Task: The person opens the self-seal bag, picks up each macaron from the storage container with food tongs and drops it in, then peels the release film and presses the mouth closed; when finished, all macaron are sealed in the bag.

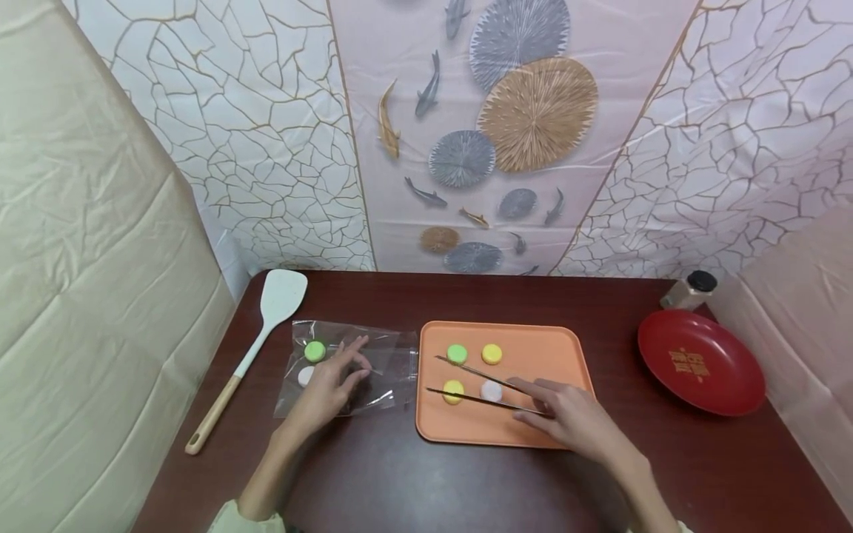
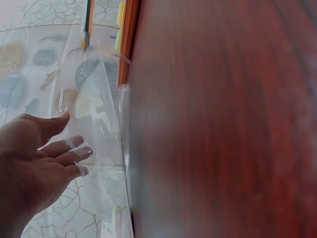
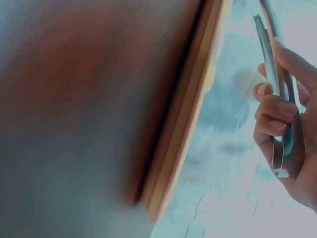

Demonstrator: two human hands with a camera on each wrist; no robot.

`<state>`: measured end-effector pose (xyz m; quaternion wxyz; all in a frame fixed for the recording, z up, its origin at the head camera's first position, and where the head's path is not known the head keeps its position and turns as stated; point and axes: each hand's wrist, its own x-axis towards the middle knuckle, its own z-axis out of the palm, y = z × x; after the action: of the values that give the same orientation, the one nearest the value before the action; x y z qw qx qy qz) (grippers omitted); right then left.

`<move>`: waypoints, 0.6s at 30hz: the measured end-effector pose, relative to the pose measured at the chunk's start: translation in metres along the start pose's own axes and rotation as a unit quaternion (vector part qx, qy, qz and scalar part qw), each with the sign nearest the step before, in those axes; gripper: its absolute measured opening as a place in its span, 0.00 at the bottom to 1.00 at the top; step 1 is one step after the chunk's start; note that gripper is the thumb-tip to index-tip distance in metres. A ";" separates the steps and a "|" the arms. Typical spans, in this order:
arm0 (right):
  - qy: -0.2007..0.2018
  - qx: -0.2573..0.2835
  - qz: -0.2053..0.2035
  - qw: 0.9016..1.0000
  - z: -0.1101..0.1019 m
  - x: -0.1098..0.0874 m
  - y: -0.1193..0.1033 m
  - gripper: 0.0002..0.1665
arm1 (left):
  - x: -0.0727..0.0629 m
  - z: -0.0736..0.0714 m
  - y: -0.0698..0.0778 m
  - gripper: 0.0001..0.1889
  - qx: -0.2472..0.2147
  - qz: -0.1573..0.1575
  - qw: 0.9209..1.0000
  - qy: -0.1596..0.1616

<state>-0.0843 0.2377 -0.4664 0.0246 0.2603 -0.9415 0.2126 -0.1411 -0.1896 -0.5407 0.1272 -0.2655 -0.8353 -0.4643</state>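
Note:
My left hand (image 1: 326,389) lies over a clear plastic bag (image 1: 393,370), thumb and fingers spread apart, with shiny film (image 2: 79,146) across the fingertips in the left wrist view. Inside the bag are a green macaron (image 1: 315,351) and a white macaron (image 1: 305,376), the latter partly behind the hand. My right hand (image 1: 573,418) grips metal tongs (image 3: 270,59), their arms apart over an orange tray (image 1: 533,340). On this tray sit a green macaron (image 1: 457,354), two yellow macarons (image 1: 492,354) and a white one (image 1: 491,390). The lower tong arm overlaps the nearer yellow macaron (image 1: 453,387).
A white spatula (image 1: 283,296) with a wooden handle lies at the left of the dark table (image 1: 373,466). To the right are a red plate (image 1: 700,363) and a black-lidded jar (image 1: 686,290). Patterned cloth (image 1: 266,148) hangs behind.

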 end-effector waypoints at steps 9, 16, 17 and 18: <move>0.016 -0.018 0.105 0.994 -0.021 -0.056 0.037 0.30 | -0.006 0.006 -0.030 0.29 0.016 -0.001 1.000 -0.019; -0.027 -0.014 0.141 0.990 -0.027 -0.071 0.049 0.32 | -0.004 0.005 -0.016 0.28 0.005 -0.009 1.000 -0.016; -0.034 -0.014 0.141 0.989 -0.027 -0.072 0.049 0.32 | -0.002 0.002 -0.007 0.28 0.006 -0.013 1.000 -0.017; -0.044 -0.015 0.141 0.989 -0.028 -0.071 0.050 0.32 | 0.000 0.000 0.002 0.28 0.007 -0.021 1.000 -0.017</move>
<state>-0.0494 0.3220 -0.4719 -0.0428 0.1337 -0.9720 0.1886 -0.1403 -0.1886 -0.5396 0.1049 -0.2548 -0.8459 -0.4565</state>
